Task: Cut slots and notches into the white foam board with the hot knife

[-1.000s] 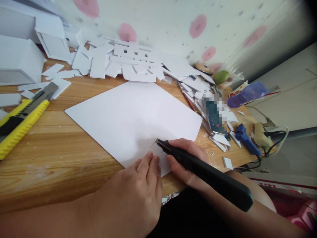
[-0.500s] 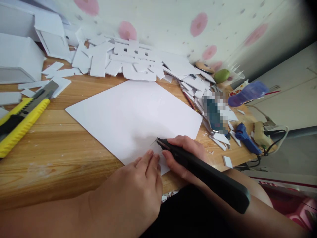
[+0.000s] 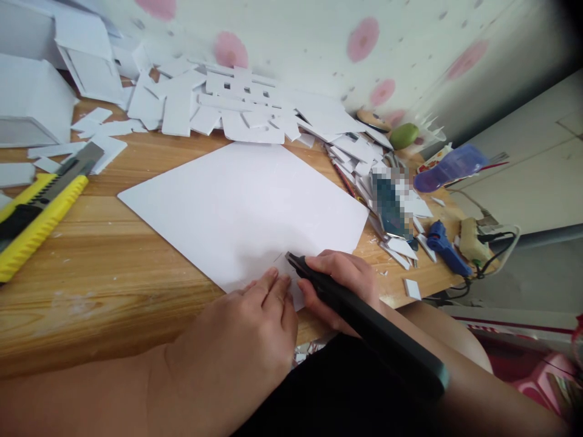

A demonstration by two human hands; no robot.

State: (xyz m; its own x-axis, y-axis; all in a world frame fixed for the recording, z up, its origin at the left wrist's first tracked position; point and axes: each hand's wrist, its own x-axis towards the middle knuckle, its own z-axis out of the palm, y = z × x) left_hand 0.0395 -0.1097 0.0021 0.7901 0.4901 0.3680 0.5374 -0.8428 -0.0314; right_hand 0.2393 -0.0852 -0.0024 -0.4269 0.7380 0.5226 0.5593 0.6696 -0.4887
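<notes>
A white foam board lies flat on the wooden table, one corner toward me. My left hand rests on its near part, fingers stretched out and pressing it down. My right hand grips a black utility knife, its handle slanting back toward me. The knife's tip is at the board's surface, just beyond my left fingertips. A short thin line shows on the board beside the tip. Another cutter, yellow and black, lies on the table at the left with its blade out.
White board offcuts are heaped along the wall. Folded white models stand at the far left. On the right are a phone-like slab, a blue glue gun, a power strip with cables and a purple container.
The knife tip has shifted slightly to the right, away from the thin line, which now shows more clearly. My left hand stays on the board. The whole view has shifted slightly.
</notes>
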